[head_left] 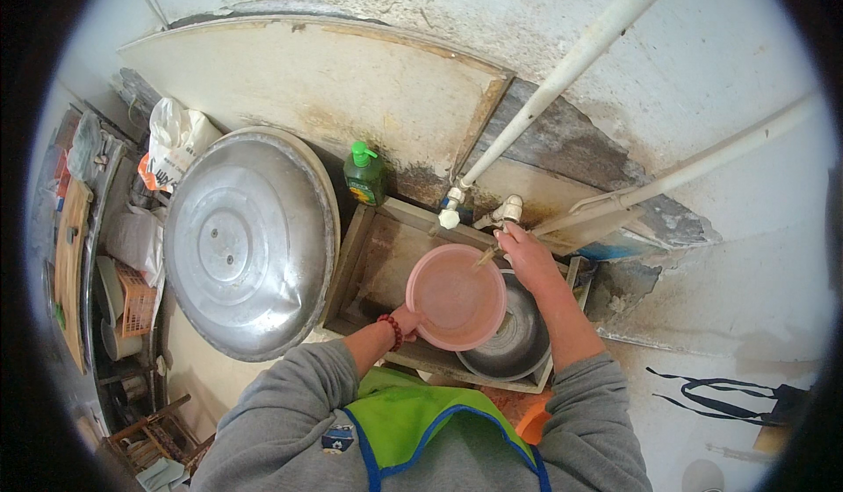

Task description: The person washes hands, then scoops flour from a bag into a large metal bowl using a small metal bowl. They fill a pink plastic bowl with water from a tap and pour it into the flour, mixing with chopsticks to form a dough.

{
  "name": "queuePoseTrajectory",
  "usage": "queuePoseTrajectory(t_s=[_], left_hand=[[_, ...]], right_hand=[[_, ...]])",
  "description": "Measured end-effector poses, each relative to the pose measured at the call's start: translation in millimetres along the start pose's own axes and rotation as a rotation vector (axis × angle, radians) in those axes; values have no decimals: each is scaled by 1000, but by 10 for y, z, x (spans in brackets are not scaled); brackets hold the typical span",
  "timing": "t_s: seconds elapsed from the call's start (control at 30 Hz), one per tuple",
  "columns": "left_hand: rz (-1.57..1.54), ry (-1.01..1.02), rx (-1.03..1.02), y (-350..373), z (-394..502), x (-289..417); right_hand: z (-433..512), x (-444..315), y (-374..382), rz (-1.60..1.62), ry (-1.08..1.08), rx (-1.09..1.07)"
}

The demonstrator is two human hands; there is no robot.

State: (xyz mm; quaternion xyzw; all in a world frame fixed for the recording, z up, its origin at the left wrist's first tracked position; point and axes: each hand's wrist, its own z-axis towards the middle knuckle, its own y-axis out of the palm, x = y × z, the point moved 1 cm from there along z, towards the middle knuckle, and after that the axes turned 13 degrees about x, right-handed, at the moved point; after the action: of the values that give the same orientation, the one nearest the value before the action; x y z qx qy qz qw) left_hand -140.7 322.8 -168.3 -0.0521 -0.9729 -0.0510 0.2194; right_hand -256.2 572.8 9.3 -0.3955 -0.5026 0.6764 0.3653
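Observation:
My left hand (408, 322) grips the rim of a round pink plastic basin (454, 294), thumb over the edge. A red bead bracelet circles that wrist. The basin is over a rectangular sink (388, 261). A faucet spout (487, 255) points into the basin from the upper right; its inside looks wet, though the water's depth is hard to judge. My right hand (517, 245) is closed around the faucet at the wall, hiding most of its handle. Beneath the pink basin, partly covered by it, sits a grey metal basin (514, 344) in the sink's right side.
A large dented metal lid (250, 248) lies left of the sink. A green pump bottle (364, 174) stands at the sink's back left corner. White pipes (533, 103) and a valve (449, 217) run along the wall. Shelves with an orange basket (136, 299) are far left.

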Motion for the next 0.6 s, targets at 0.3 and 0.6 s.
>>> queuePoseTrajectory(t_s=[0.3, 0.6], left_hand=[[-32, 39, 11, -51, 104, -105], [-99, -10, 1, -219, -18, -159]], right_hand=[[29, -160, 166, -77, 485, 55], [59, -184, 145, -105, 547, -16]])
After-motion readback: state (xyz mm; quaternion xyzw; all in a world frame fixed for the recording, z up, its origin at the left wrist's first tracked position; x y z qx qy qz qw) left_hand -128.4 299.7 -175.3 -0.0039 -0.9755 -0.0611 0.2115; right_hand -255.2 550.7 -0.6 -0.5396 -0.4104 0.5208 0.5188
